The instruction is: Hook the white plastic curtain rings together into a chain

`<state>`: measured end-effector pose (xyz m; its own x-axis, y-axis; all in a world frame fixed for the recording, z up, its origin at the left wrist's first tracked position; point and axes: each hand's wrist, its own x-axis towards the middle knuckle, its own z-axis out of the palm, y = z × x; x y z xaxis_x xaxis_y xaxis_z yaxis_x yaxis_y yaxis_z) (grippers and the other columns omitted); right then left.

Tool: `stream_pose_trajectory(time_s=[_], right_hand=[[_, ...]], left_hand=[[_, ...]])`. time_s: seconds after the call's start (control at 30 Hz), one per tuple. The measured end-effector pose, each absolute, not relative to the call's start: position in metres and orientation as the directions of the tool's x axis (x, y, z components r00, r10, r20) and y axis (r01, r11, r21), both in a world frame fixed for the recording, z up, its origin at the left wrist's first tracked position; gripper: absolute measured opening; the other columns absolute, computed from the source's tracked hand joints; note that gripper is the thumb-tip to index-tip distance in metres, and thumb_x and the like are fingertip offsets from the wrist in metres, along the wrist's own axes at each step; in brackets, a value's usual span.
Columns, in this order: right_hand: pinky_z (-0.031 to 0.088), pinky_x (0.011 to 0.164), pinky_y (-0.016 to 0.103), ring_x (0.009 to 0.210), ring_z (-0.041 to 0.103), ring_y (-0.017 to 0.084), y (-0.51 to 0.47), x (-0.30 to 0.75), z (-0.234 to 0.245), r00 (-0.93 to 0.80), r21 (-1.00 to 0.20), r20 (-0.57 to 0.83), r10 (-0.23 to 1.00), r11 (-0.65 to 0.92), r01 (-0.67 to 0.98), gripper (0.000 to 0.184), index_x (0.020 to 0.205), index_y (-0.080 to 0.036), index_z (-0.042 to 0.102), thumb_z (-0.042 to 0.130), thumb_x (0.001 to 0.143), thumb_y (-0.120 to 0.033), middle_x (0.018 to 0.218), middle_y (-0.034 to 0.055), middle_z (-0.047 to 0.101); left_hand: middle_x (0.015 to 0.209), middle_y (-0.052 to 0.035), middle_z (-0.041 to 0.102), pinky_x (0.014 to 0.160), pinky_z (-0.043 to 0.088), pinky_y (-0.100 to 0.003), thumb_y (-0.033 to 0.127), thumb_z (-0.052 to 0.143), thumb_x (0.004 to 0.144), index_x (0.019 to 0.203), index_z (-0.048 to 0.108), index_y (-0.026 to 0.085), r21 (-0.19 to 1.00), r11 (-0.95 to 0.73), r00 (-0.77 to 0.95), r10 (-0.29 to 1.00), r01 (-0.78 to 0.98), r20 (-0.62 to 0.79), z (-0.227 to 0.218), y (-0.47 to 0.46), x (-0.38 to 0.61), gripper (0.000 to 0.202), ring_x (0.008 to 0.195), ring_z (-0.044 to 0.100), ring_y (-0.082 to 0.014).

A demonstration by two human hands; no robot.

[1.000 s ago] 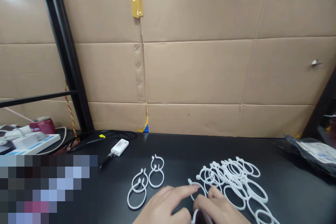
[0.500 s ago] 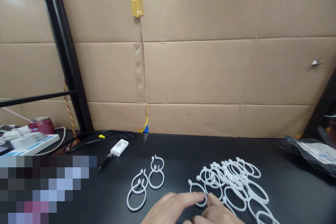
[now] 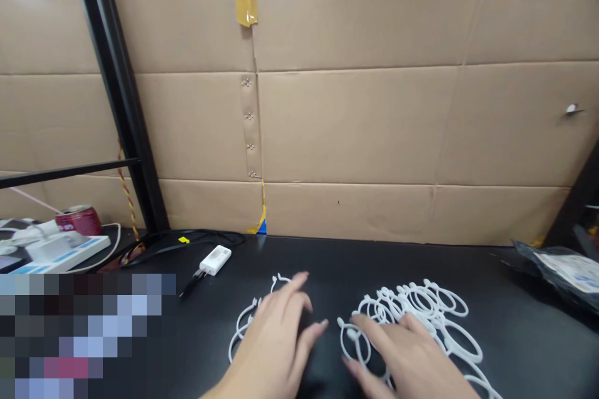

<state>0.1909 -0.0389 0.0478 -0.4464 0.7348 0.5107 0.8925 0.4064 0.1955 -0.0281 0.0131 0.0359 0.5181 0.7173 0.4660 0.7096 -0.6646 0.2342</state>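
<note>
The left hand (image 3: 276, 343) is seen flat and spread, fingers extended, laid over the small group of white rings (image 3: 243, 324) at centre-left of the counter (image 3: 327, 262); nothing is gripped. The right hand (image 3: 402, 355) is likewise open, fingers resting on the near-left edge of the large pile of white rings (image 3: 421, 312); one ring with a tab (image 3: 352, 340) lies under its fingertips, not lifted.

Much of the small ring group is hidden beneath the left hand. The wrists are cut off at the near edge. A patch at near left is pixelated.

The counter is black and matte. A white adapter (image 3: 215, 259) with black cables lies at far left-centre, a red can (image 3: 78, 219) further left, a dark bag (image 3: 561, 268) at far right. A cardboard wall (image 3: 355, 124) stands behind.
</note>
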Motion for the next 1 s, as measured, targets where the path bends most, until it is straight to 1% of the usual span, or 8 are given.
stream_pose_trajectory(time_s=[0.1,0.17,0.3,0.4,0.53,0.73,0.87,1.0], right_hand=[[0.046,0.052,0.039,0.056,0.068,0.028,-0.031,0.209,0.045,-0.426,0.399,0.509,0.748,0.234,0.887,0.022,0.1,-0.021,0.069,0.051,0.088,-0.027,0.064,0.0082,0.072],[0.044,0.05,0.041,0.06,0.068,0.031,-0.029,0.218,0.044,-0.414,0.481,0.51,0.754,0.148,0.864,0.028,0.103,-0.022,0.07,0.045,0.091,-0.029,0.07,0.0125,0.072],[0.046,0.051,0.043,0.067,0.068,0.034,-0.032,0.218,0.045,-0.384,0.485,0.536,0.752,0.098,0.869,0.037,0.114,-0.018,0.067,0.039,0.094,-0.032,0.082,0.0178,0.073],[0.049,0.05,0.047,0.067,0.068,0.035,-0.034,0.208,0.044,-0.405,0.473,0.523,0.75,0.14,0.87,0.037,0.111,-0.015,0.069,0.04,0.093,-0.031,0.083,0.0186,0.073],[0.054,0.05,0.048,0.069,0.07,0.033,-0.035,0.201,0.045,-0.429,0.4,0.472,0.77,0.246,0.883,0.032,0.092,-0.024,0.074,0.042,0.091,-0.027,0.08,0.0127,0.075],[0.055,0.053,0.047,0.071,0.072,0.03,-0.036,0.198,0.051,-0.471,0.265,0.522,0.711,0.39,0.882,0.05,0.093,-0.023,0.071,0.022,0.095,-0.024,0.09,0.0102,0.077],[0.055,0.06,0.043,0.067,0.07,0.026,-0.037,0.192,0.045,-0.406,0.089,0.565,0.719,0.436,0.896,0.03,0.099,-0.021,0.068,0.04,0.093,-0.026,0.087,0.0057,0.076],[0.054,0.06,0.039,0.064,0.065,0.025,-0.037,0.188,0.038,-0.305,-0.149,0.459,0.834,0.411,0.9,0.017,0.099,-0.025,0.068,0.057,0.086,-0.027,0.078,0.0033,0.072]], left_hand=[[0.146,-0.0233,0.037,0.103,0.039,-0.054,0.045,0.051,0.09,0.137,0.042,0.001,0.137,-0.502,0.437,0.835,0.854,0.334,0.036,0.024,-0.033,0.065,0.135,0.035,-0.0351],[0.149,-0.0213,0.029,0.107,0.032,-0.056,0.054,0.051,0.087,0.143,0.031,0.0,0.066,-0.485,0.455,0.853,0.872,0.256,0.031,0.03,-0.035,0.081,0.138,0.025,-0.0348],[0.147,-0.0168,0.031,0.105,0.033,-0.057,0.051,0.041,0.093,0.143,0.032,0.004,-0.091,-0.554,0.555,0.786,0.828,0.272,0.02,0.038,-0.038,0.069,0.136,0.031,-0.0315],[0.141,-0.0207,0.04,0.103,0.038,-0.056,0.041,0.043,0.096,0.139,0.038,0.0,-0.168,-0.575,0.596,0.734,0.801,0.326,0.014,0.043,-0.037,0.059,0.131,0.041,-0.0307],[0.128,-0.0255,0.056,0.103,0.04,-0.052,0.026,0.031,0.101,0.132,0.045,-0.004,-0.193,-0.609,0.631,0.678,0.77,0.378,0.012,0.046,-0.034,0.046,0.119,0.056,-0.0271],[0.106,-0.0289,0.069,0.099,0.045,-0.052,0.011,0.004,0.1,0.123,0.049,-0.01,-0.199,-0.626,0.616,0.569,0.754,0.545,0.014,0.048,-0.035,0.055,0.094,0.072,-0.0252],[0.093,-0.0254,0.074,0.1,0.042,-0.057,0.01,0.012,0.1,0.122,0.05,-0.012,-0.168,-0.632,0.565,0.501,0.756,0.656,0.019,0.047,-0.037,0.049,0.085,0.075,-0.0266],[0.105,-0.0157,0.074,0.093,0.053,-0.047,0.015,0.022,0.099,0.121,0.057,0.0,-0.101,-0.654,0.518,0.485,0.75,0.705,0.03,0.036,-0.038,0.044,0.104,0.068,-0.0276]])
